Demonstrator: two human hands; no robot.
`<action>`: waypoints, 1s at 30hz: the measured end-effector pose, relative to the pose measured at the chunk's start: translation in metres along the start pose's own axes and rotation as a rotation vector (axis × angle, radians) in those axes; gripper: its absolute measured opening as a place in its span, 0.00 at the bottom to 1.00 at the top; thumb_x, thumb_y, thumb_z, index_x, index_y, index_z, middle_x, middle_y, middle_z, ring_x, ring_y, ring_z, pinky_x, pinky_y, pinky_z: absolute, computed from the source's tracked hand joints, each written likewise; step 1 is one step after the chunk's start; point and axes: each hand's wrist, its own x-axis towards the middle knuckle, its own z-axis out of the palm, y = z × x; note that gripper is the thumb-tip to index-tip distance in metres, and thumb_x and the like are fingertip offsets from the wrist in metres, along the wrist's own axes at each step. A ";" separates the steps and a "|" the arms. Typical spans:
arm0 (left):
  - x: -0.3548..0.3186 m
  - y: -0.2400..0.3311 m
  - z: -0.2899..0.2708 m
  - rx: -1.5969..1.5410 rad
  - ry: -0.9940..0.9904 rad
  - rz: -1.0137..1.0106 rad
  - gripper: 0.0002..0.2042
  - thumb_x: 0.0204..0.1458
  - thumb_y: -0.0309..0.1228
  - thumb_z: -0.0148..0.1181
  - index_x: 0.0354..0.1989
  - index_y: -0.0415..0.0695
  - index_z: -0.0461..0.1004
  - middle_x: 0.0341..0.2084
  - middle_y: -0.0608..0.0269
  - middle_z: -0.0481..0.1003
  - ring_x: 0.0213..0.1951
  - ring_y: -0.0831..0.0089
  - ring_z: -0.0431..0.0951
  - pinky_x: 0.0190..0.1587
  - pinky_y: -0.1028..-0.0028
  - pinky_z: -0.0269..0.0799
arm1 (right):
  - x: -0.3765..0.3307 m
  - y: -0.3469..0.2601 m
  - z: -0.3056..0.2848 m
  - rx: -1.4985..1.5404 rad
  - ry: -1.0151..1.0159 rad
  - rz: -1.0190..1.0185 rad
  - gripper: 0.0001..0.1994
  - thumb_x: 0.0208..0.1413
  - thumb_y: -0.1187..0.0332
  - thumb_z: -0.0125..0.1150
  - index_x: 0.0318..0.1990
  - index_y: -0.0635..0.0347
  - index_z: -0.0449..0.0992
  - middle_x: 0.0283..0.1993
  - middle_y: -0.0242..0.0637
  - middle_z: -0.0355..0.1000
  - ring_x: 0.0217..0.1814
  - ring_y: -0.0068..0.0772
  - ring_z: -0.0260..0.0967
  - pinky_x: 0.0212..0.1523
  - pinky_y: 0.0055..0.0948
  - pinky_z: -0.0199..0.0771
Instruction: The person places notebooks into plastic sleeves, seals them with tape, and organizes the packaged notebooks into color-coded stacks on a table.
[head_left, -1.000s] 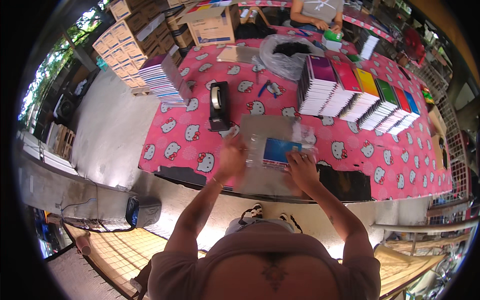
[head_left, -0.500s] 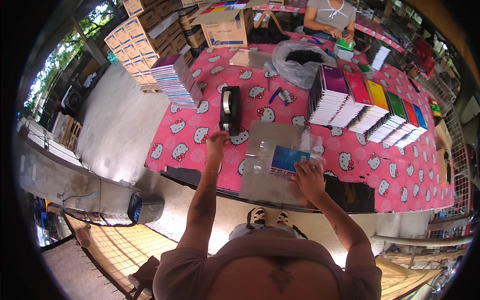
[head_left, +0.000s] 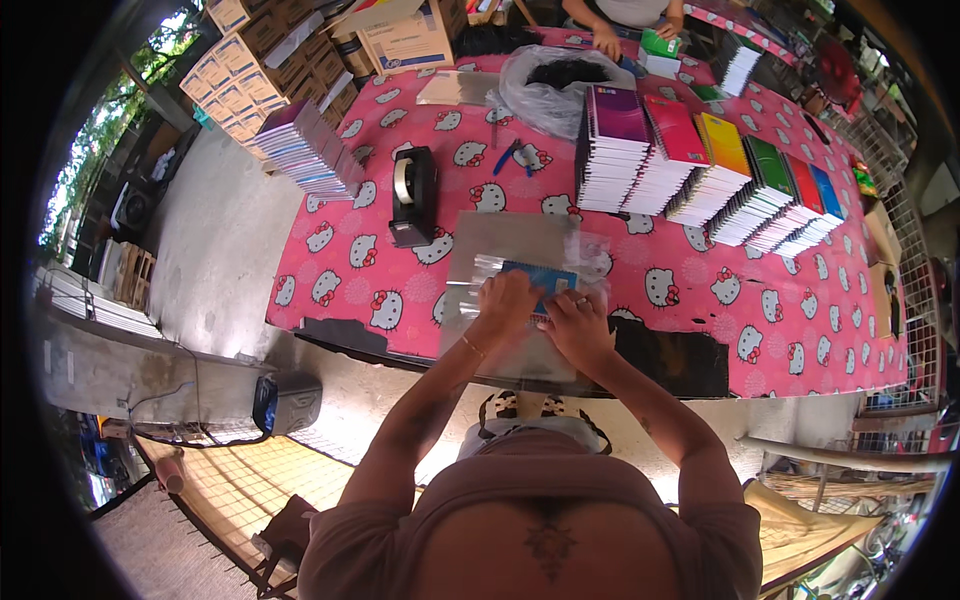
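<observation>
A blue spiral notebook (head_left: 545,278) lies on a grey board (head_left: 480,238) near the table's front edge, with clear plastic (head_left: 592,255) around it. My left hand (head_left: 508,298) is on the notebook's left part, fingers bent together and pointing down; whatever they pinch is too small to make out. My right hand (head_left: 577,322) rests with fingers spread on the notebook's lower right part. Both hands cover much of its lower edge. Beyond my left hand stands a black tape dispenser (head_left: 413,200) with a roll in it.
Stacks of coloured spiral notebooks (head_left: 690,165) stand at the right, another stack (head_left: 308,150) at the left. Blue pliers (head_left: 510,158) and a plastic bag of black coils (head_left: 560,85) lie farther back. Cartons (head_left: 405,40) stand behind; a person (head_left: 620,25) handles green notebooks across the table.
My left hand has moved right and nearer, from the tape dispenser's front end to the notebook. The right hand stays on the notebook. The whole view has shifted slightly.
</observation>
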 end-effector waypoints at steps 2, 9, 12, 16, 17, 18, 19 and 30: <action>-0.004 0.003 -0.009 0.163 -0.079 -0.009 0.24 0.50 0.55 0.64 0.31 0.42 0.83 0.30 0.41 0.80 0.39 0.45 0.81 0.46 0.52 0.75 | -0.001 0.002 -0.005 0.037 0.004 0.029 0.27 0.44 0.52 0.70 0.52 0.54 0.75 0.46 0.33 0.69 0.50 0.35 0.69 0.54 0.42 0.61; -0.039 -0.018 -0.004 0.090 0.106 0.234 0.19 0.49 0.43 0.67 0.44 0.44 0.77 0.30 0.50 0.78 0.35 0.49 0.80 0.41 0.52 0.71 | 0.025 0.024 -0.013 0.153 -0.035 0.023 0.26 0.54 0.47 0.63 0.57 0.48 0.77 0.49 0.36 0.68 0.50 0.40 0.69 0.51 0.42 0.64; -0.061 0.004 0.010 0.092 0.436 0.743 0.15 0.46 0.37 0.68 0.39 0.44 0.76 0.33 0.53 0.75 0.39 0.53 0.78 0.39 0.52 0.70 | 0.061 0.062 0.007 0.520 -0.347 0.134 0.27 0.60 0.43 0.56 0.59 0.48 0.76 0.56 0.37 0.71 0.50 0.42 0.73 0.48 0.39 0.69; -0.058 -0.005 -0.020 -0.120 0.525 0.816 0.10 0.49 0.29 0.64 0.41 0.43 0.76 0.40 0.51 0.77 0.41 0.53 0.77 0.39 0.54 0.70 | 0.106 0.116 -0.018 1.155 -0.722 0.402 0.34 0.63 0.35 0.44 0.63 0.52 0.72 0.57 0.42 0.75 0.50 0.43 0.77 0.47 0.37 0.74; -0.057 -0.007 -0.029 -0.259 0.457 0.636 0.09 0.51 0.27 0.62 0.41 0.42 0.76 0.39 0.49 0.77 0.39 0.53 0.77 0.39 0.57 0.71 | 0.110 0.125 -0.028 1.261 -0.786 0.474 0.36 0.63 0.34 0.42 0.64 0.53 0.71 0.57 0.43 0.75 0.51 0.43 0.77 0.47 0.36 0.75; -0.057 -0.010 -0.035 -0.397 0.387 0.450 0.09 0.53 0.25 0.60 0.42 0.41 0.76 0.39 0.48 0.78 0.38 0.52 0.78 0.39 0.60 0.72 | 0.109 0.128 -0.035 1.301 -0.836 0.529 0.38 0.62 0.32 0.41 0.64 0.54 0.71 0.56 0.44 0.76 0.51 0.42 0.77 0.49 0.36 0.75; -0.056 -0.013 -0.038 -0.533 0.314 0.264 0.08 0.55 0.23 0.58 0.43 0.40 0.76 0.38 0.47 0.79 0.37 0.51 0.78 0.39 0.63 0.74 | 0.110 0.128 -0.039 1.340 -0.884 0.587 0.39 0.62 0.31 0.40 0.65 0.54 0.70 0.56 0.44 0.76 0.52 0.41 0.77 0.50 0.36 0.75; 0.056 -0.166 -0.108 -0.441 0.656 -0.172 0.16 0.52 0.31 0.64 0.50 0.44 0.77 0.37 0.57 0.78 0.31 0.68 0.76 0.35 0.68 0.74 | 0.081 0.027 -0.127 0.415 -0.063 -0.269 0.16 0.55 0.54 0.66 0.46 0.49 0.79 0.63 0.34 0.67 0.65 0.40 0.64 0.69 0.51 0.53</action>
